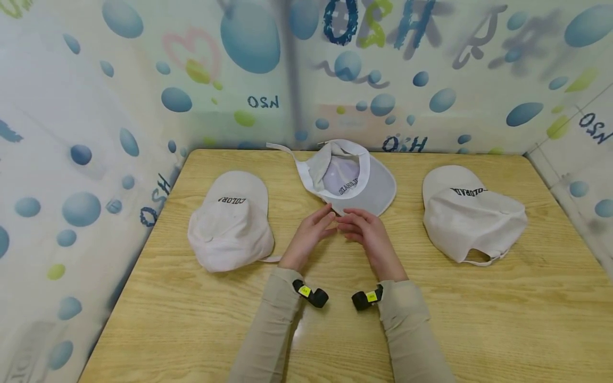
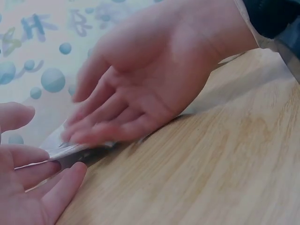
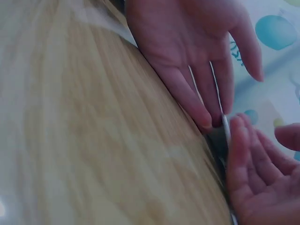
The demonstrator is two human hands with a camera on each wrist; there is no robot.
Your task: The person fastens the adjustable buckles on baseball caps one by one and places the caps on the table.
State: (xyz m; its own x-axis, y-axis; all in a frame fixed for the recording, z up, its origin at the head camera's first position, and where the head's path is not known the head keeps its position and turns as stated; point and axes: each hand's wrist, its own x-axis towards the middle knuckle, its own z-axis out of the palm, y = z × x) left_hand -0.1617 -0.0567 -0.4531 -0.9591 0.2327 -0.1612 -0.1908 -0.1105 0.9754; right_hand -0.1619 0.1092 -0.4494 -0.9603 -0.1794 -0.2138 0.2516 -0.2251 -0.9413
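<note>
Head view shows dark lettering [image 1: 348,186] inside the upturned cap [image 1: 330,173].

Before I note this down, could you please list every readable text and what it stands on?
"COLOR", left cap; rest unclear.
"OLORADO", middle cap; start unclear.
"OLORAD", right cap; ends unclear.
"H2O", wall, repeated, some reversed.
"N2O", wall, repeated, reversed.
Too small to read: yellow wrist labels.
Too blurred: grey wall lettering.
</note>
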